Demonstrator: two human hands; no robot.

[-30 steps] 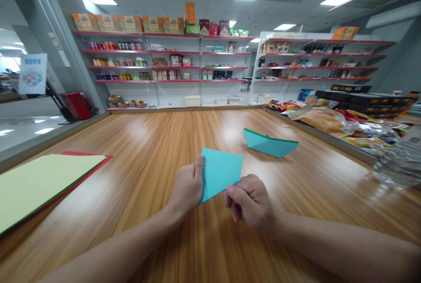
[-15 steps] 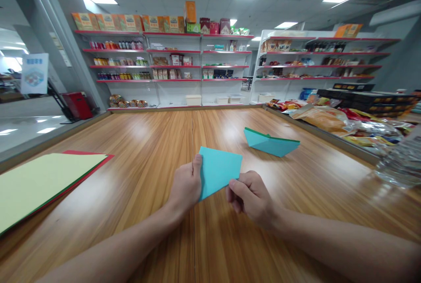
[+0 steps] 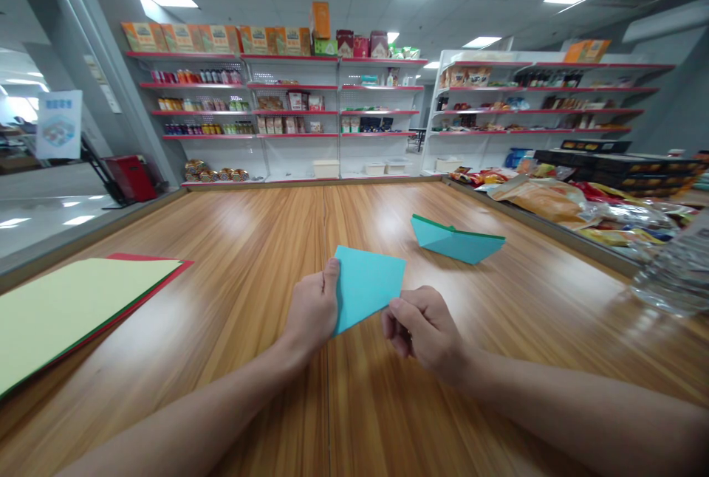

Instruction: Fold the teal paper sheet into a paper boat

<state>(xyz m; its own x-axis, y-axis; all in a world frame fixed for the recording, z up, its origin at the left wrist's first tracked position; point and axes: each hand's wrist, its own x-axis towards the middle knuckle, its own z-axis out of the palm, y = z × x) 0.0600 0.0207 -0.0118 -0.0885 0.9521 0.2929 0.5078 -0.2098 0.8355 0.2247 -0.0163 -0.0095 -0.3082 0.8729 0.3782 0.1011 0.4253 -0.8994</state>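
Observation:
Above the wooden table [image 3: 233, 300] I hold a folded piece of light blue paper [image 3: 368, 286], roughly four-sided. My left hand [image 3: 311, 309] grips its left edge, thumb on the front face and the fingers hidden behind it. At the lower right corner, my right hand [image 3: 424, 329] pinches the paper between thumb and curled fingers. Beyond it, to the right, a folded paper boat [image 3: 459, 241], blue with a green top edge, rests on the table.
A stack of coloured paper [image 3: 83, 307], pale yellow on top with green and red beneath, lies at the left. Snack bags [image 3: 559, 204] and a clear plastic bottle [image 3: 673, 278] are at the right. Stocked shelves [image 3: 293, 111] stand beyond the table.
The blue paper's right edge and lower corner have shifted very slightly left. Both hands keep their hold; the paper boat has not moved.

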